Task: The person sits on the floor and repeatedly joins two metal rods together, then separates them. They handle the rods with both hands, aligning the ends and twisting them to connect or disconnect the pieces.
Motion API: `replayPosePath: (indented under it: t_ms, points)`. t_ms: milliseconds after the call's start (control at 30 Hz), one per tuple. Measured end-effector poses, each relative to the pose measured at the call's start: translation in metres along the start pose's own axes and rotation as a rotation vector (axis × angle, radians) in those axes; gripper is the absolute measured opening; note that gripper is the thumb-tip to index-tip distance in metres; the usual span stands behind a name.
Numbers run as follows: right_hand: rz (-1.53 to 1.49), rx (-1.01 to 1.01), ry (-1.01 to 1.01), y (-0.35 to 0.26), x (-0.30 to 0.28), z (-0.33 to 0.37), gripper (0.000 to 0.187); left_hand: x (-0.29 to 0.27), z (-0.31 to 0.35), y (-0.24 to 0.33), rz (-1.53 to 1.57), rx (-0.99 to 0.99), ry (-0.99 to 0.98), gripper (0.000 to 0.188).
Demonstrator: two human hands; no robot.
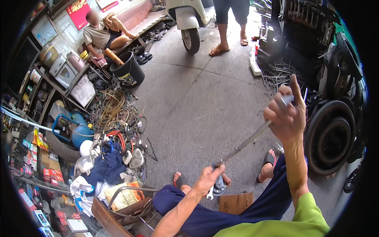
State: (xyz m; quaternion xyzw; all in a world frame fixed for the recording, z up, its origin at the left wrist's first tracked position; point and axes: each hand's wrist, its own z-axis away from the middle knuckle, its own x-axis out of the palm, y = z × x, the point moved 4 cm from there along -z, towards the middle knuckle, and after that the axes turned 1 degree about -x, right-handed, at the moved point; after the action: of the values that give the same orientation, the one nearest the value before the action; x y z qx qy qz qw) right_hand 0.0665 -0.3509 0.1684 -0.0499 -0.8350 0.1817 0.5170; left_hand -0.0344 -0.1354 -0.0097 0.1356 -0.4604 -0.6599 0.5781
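A long thin metal rod (248,141) slants up from my left hand to my right hand, in front of my knees. My right hand (285,114) is raised and blurred, closed round the rod's upper end, with one finger pointing up. A silvery block-like piece (286,100) shows at that grip. My left hand (209,179) is closed at the rod's lower end, by a grey-blue metal part (218,185). Just below the fingers sticks out the open end of a small wrench (210,194); its other end is hidden.
A wooden board (236,203) lies between my feet. Tangled cables (112,106), cloths and boxes crowd the left; tyres (331,136) and scattered metal rods (282,73) stand or lie right. Ahead are a scooter (189,29), a standing person (229,23), a seated person (100,33) and a black bucket (130,71).
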Motion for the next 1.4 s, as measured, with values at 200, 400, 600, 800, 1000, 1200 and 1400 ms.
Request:
replayPosePath:
  t_ms: [200,400,600,800,1000,1200,1400]
  points:
    - [0.124,0.285,-0.217,0.014,0.014,0.005,0.074,0.001,-0.001,-0.003,-0.047,-0.002,0.016,0.043]
    - [0.577,0.236,0.378,0.023,-0.009,0.013,0.069,-0.024,-0.001,-0.028,0.02,-0.07,0.131,0.029]
    - [0.642,0.184,0.677,-0.003,-0.087,0.062,0.049,-0.039,0.0,-0.058,0.082,-0.188,0.189,0.029]
    - [0.681,0.153,0.641,0.005,-0.093,0.07,0.053,-0.038,0.013,-0.053,0.039,-0.228,0.236,0.028]
    - [0.782,0.109,0.638,0.01,-0.083,0.061,0.052,-0.042,0.005,-0.07,0.172,-0.261,0.275,0.029]
    - [0.804,0.124,0.636,0.01,-0.089,0.058,0.051,-0.042,0.004,-0.072,0.083,-0.226,0.274,0.031]
    - [0.804,0.099,0.671,0.007,-0.09,0.061,0.046,-0.04,-0.004,-0.081,-0.048,-0.083,0.255,0.026]
